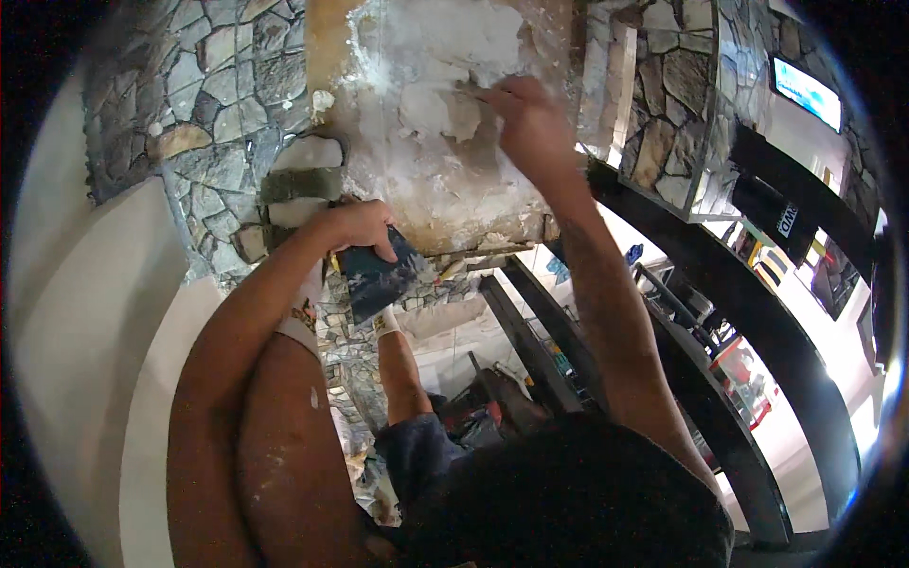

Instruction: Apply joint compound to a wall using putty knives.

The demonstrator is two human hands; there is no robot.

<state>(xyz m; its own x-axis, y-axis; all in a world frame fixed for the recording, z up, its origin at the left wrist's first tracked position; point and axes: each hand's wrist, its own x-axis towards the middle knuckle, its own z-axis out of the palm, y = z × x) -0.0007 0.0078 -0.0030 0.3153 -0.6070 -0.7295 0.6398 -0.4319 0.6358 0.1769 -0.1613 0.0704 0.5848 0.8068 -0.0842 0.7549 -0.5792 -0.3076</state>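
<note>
My left hand [365,225] is closed on the edge of a dark, flat plate [383,275] smeared with pale paste, held just below the plastered surface. Up at that surface [426,180], my right hand [530,118] is closed around a small, thin tool [469,90], its tip touching or close to the wet plaster. Fingers hide most of the tool, so its kind does not show. Patchy whitish and brown plaster covers the surface, with a thicker wet patch [445,109] by the tool.
Irregular grey stone cladding [222,76] flanks the plaster on the left, and more stone [663,104] stands on the right. Dark curved beams [720,293] with gaps between them run down the right side. A lit screen [807,93] hangs at the far right.
</note>
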